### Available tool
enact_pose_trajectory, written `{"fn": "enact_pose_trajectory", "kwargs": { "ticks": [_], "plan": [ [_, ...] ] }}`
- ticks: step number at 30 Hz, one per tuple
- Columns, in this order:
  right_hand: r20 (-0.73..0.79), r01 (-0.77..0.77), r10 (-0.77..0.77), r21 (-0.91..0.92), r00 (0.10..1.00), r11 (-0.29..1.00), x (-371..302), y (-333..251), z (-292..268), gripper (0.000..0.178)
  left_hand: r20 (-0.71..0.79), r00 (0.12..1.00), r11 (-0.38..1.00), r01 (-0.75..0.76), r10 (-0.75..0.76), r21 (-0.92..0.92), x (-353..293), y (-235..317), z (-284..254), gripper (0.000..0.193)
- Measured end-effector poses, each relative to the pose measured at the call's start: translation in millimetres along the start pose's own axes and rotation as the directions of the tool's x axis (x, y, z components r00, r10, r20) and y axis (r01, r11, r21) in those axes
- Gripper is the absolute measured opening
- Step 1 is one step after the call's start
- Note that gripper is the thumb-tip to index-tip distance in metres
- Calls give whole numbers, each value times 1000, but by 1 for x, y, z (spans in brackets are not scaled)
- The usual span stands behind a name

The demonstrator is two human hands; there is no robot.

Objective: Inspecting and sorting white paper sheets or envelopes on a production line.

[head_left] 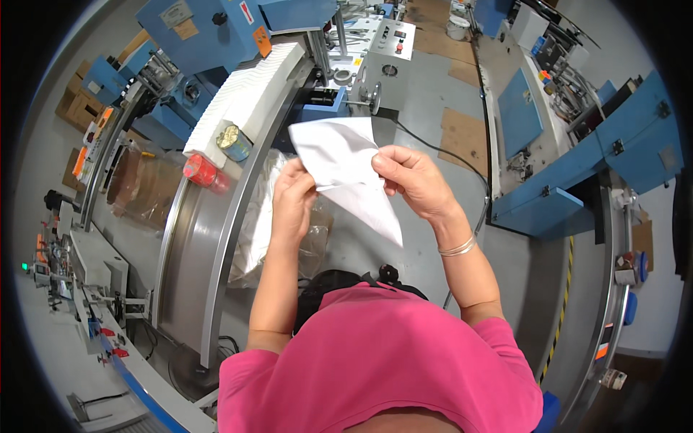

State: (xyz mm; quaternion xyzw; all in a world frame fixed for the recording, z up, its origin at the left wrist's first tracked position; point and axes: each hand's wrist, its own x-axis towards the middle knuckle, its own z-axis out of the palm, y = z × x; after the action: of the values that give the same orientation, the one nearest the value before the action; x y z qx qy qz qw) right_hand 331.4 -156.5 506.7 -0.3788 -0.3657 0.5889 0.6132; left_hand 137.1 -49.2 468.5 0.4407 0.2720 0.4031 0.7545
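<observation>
Both of my hands hold a white folded sheet of paper (339,162) up in front of my chest. My left hand (294,198) pinches its lower left part. My right hand (411,180) grips its right edge, and a thin bangle sits on that wrist. The sheet's lower corner points down to the right, between my forearms. To the left runs a long row of stacked white sheets (245,94) on a metal feed table (195,245).
A red tin (200,171) and a gold-lidded tin (233,141) stand at the near end of the stack. Blue machine housings (209,29) lie ahead, with more of them at the right (577,180). Clear plastic bags (263,216) hang beside the table. A black cable crosses the grey floor (433,94).
</observation>
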Motion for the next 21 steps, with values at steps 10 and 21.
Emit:
{"fn": "enact_pose_trajectory", "kwargs": {
  "ticks": [10, 21],
  "plan": [
    [-91, 133, -150, -167, 984, 977, -2, 2, 20, 17, 225, 926, 891, -360, 304, 276, -31, 18, 65, 26],
    [-46, 172, -184, -194, 982, 966, -6, 5, 13, 14, 167, 969, 979, -193, 180, 68, -25, 16, 66, 13]
  ]
}}
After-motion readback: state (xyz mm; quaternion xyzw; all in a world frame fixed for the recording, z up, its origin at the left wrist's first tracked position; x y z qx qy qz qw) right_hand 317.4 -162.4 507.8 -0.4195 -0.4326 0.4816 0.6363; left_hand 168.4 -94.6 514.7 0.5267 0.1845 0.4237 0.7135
